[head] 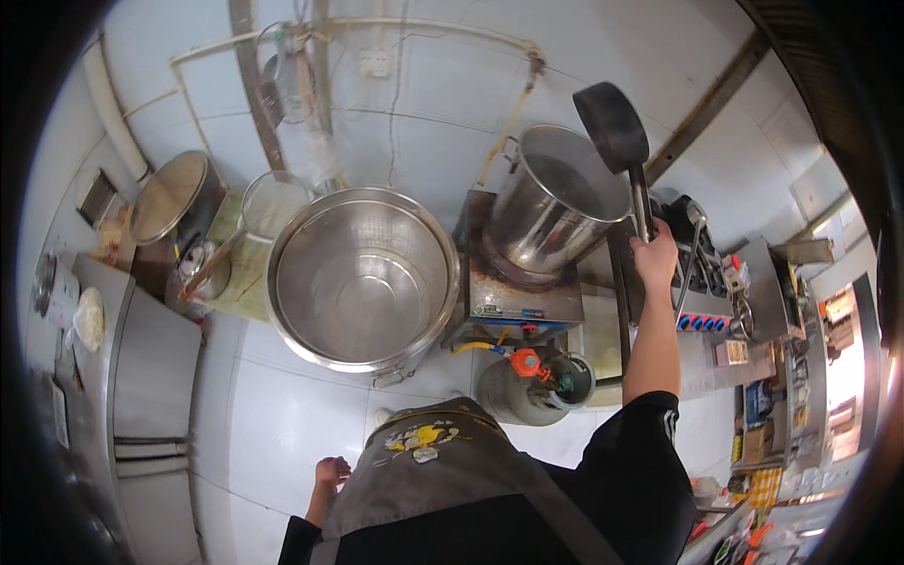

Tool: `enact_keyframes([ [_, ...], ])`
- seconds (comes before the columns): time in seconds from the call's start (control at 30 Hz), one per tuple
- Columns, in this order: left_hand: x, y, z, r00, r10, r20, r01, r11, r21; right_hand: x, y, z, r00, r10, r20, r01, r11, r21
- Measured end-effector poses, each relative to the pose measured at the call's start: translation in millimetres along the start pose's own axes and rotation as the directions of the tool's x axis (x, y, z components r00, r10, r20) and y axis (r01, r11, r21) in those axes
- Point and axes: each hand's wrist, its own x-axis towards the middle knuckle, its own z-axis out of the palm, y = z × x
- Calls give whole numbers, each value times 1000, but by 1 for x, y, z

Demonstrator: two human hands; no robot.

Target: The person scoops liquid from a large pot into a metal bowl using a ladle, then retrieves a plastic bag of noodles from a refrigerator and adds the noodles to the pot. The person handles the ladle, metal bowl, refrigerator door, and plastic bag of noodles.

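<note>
My right hand (655,260) grips the handle of a dark, deep-bowled dipper (613,127), raised with its bowl above the right rim of a tall steel stockpot (540,233). Greyish liquid seems to stand in that pot, which sits on a low gas stove (522,300). In front of me to the left is a wide steel pot (364,293) with a perforated band inside its wall; I see no food in it. My left hand (332,472) hangs beside my apron (438,470), fingers loosely curled and apart, nothing visible in them.
A gas cylinder (512,395) with an orange regulator (526,362) stands below the stove. A wire strainer (275,205), a kettle (205,265) and a lidded pot (169,198) are at the left. A steel counter (152,367) runs along the left; a burner range (706,282) is at the right.
</note>
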Motion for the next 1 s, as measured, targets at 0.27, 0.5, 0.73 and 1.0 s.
enact_keyframes([
  [0.27,16,32,28,999,-14,42,11,998,69,29,93,-18,862,243,444,-499,259,827],
  [0.5,38,61,122,911,380,157,-410,867,282,9,243,0,585,588,558,-801,315,509],
  [0.73,57,47,184,817,487,309,-558,535,634,4,334,51,393,621,678,-883,50,466],
  [1.0,30,21,174,915,362,180,-369,565,738,7,372,87,360,549,754,-879,-70,471],
])
